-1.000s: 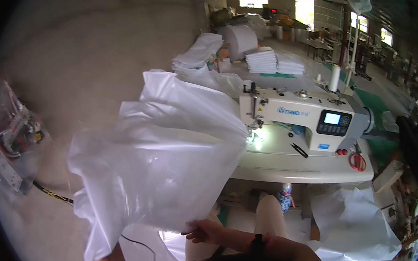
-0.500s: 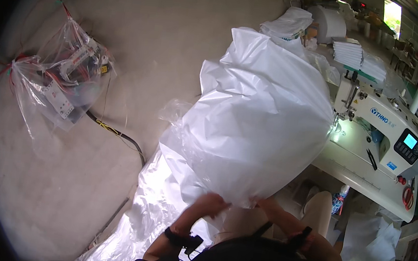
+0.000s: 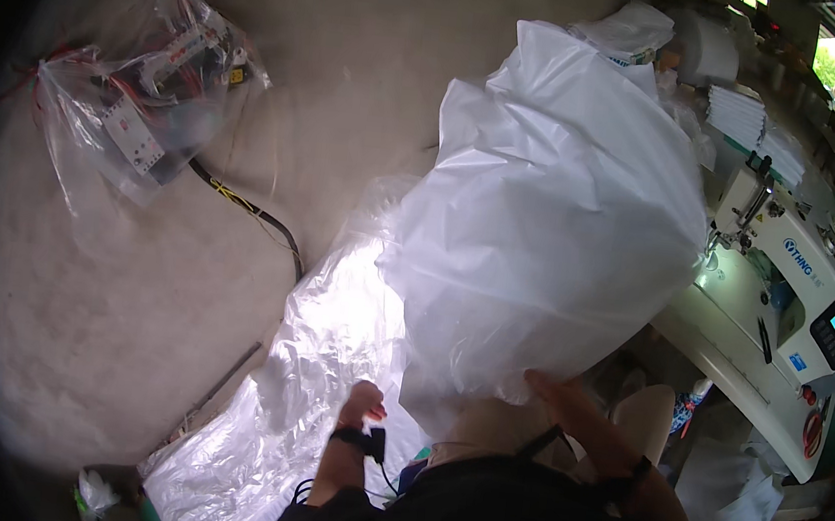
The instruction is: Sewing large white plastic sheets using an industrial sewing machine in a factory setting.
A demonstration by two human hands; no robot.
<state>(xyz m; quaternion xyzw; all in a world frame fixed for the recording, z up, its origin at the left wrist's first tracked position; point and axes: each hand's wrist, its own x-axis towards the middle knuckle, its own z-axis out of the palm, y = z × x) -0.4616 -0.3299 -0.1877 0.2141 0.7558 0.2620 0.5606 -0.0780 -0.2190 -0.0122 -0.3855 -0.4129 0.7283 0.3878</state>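
Note:
A large white plastic bag or sheet point(image 3: 554, 203) billows in front of me, its far right side reaching the needle area of a white sewing machine point(image 3: 799, 267). At its near edge, my right hand point(image 3: 551, 386) grips the white plastic, with the fingertips partly hidden. Shiny clear plastic film point(image 3: 318, 351) trails from beneath the white plastic toward the lower left. Over this film, away from the white plastic, my left hand point(image 3: 364, 401) is curled closed; I cannot make out what is in it. A black strap with a small device circles the left wrist.
Black tweezers point(image 3: 765, 340) and red-handled scissors point(image 3: 812, 433) lie on the machine table point(image 3: 727, 391). Stacked white sheets point(image 3: 736, 115) stand behind. Clear bags over electrical boxes point(image 3: 133, 133) hang at the left, with a black cable point(image 3: 251, 209) running from them.
My left hand has moved left and away from the white plastic's near edge. The right hand stays at that edge. The view has shifted, and more clear film shows at the left.

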